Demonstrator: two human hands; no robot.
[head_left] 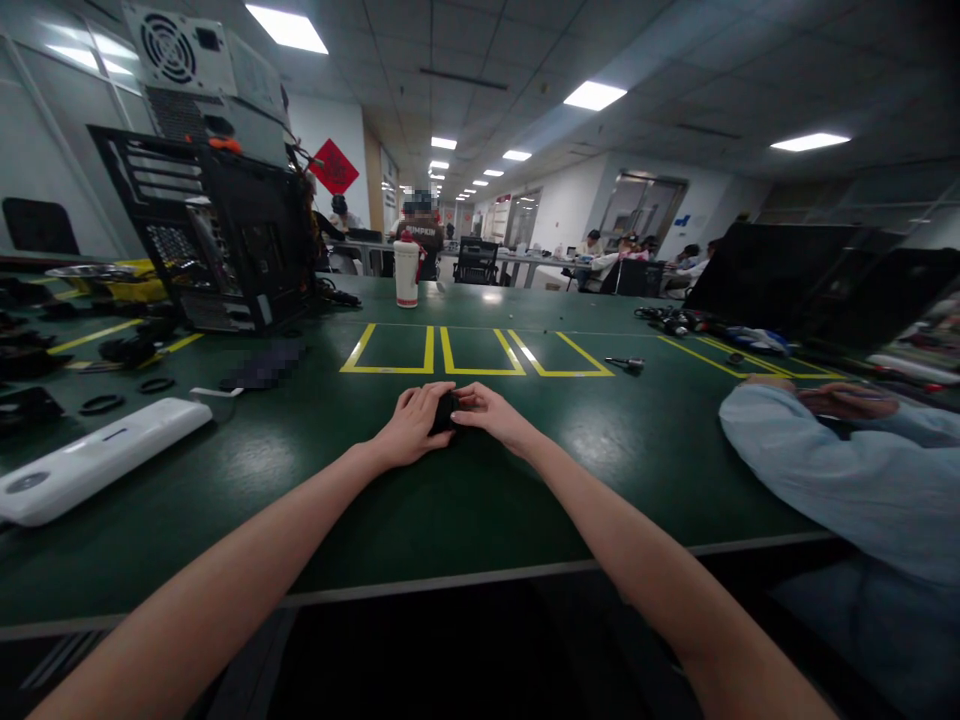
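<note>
Near the middle of the green table, a small black object [444,413] sits between my two hands; its kind is too dark and too covered to make out. My left hand [415,424] wraps round its left side, with the thumb along the near edge and the fingers over the top. From the right, my right hand [487,413] closes on the same object, thumb and fingertips pressed to its edge. Just beyond the hands, yellow tape [480,372] marks out three boxes on the tabletop.
At left are a white power strip [105,460], black rings [102,404] and an open computer case [247,230]. A white cup [406,272] stands at the far edge. A screwdriver-like tool [625,363] lies right of the tape. At right rests a co-worker's blue sleeve [795,440].
</note>
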